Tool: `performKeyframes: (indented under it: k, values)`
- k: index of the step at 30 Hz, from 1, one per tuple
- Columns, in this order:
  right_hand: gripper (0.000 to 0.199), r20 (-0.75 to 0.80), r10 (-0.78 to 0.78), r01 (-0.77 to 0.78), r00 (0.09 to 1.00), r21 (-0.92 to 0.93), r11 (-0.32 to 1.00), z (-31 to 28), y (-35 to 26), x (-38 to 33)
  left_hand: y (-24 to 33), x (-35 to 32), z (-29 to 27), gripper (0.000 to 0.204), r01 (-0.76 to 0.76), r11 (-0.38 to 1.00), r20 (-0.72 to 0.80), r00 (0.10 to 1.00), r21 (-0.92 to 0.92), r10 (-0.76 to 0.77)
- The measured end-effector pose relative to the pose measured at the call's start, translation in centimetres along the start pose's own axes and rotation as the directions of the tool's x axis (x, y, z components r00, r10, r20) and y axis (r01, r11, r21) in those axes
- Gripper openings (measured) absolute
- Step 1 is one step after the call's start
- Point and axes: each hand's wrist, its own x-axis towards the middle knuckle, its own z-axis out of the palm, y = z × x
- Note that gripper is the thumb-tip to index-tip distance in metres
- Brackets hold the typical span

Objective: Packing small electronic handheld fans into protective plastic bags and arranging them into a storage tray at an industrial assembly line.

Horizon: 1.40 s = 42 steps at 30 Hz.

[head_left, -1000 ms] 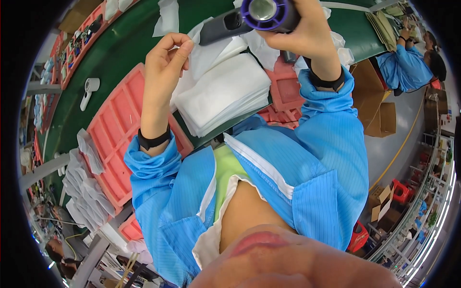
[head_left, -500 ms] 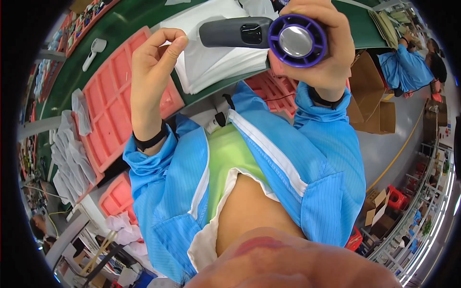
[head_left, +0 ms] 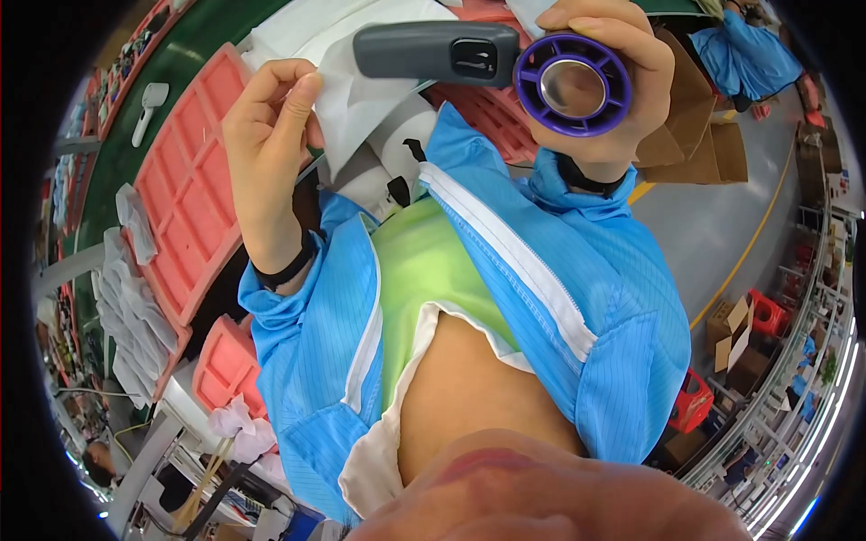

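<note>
My right hand (head_left: 631, 81) is wrapped round the head of a handheld fan (head_left: 424, 52). The fan has a dark grey handle with a small black display window and a purple ring with spokes round a silvery centre; its handle points left. With thumb and forefinger pinched, my left hand (head_left: 275, 117) holds the edge of a thin white translucent packing bag (head_left: 347, 117), which hangs below the fan's handle. Behind it lies a stack of white bags (head_left: 298, 32), partly hidden by the fan and the held bag.
A pink compartment tray (head_left: 194, 180) stands on the green table at left, beside wrapped white items (head_left: 126, 307). A white handheld fan (head_left: 149, 113) lies farther left. Open cardboard boxes (head_left: 695, 149) stand at right, near a co-worker in blue (head_left: 749, 54).
My left hand has come down a little leftward, drawing a white bag away from the stack. The fan in my right hand has shifted slightly, and the view has moved.
</note>
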Motion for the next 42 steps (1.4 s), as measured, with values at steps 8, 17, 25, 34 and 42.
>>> performKeyframes:
  k: [8, 17, 25, 34, 42]
  values:
    - [0.051, 0.174, 0.006, -0.075, 0.985, 0.389, 0.918, 3.9, 2.2, -2.0, -0.2, -0.9, -0.6, 0.014, 0.008, 1.000, -0.133, 0.991, -0.001, -0.008]
    - [0.055, 0.096, -0.122, 0.109, 0.988, 0.126, 0.986, 11.5, 4.1, -2.2, -0.5, 0.3, 0.5, 0.011, -0.167, 0.899, -0.381, 0.924, -0.404, 0.001]
    - [0.066, 0.184, -0.067, 0.055, 0.981, 0.069, 0.996, 14.3, 5.6, -1.6, -1.6, 1.5, -0.8, 0.015, -0.183, 0.818, -0.284, 0.959, -0.545, 0.026]
    - [0.036, 0.311, 0.208, -0.245, 0.927, 0.084, 0.966, 14.8, 5.1, 6.0, -0.5, 3.8, -0.8, 0.055, -0.523, 0.554, -0.012, 0.720, 0.648, 0.694]
    - [0.075, 0.194, 0.289, -0.283, 0.937, -0.062, 0.957, 16.9, 10.3, 3.8, -1.1, 7.3, -1.0, 0.056, -0.310, 0.867, -0.310, 0.842, 0.391, 0.441]
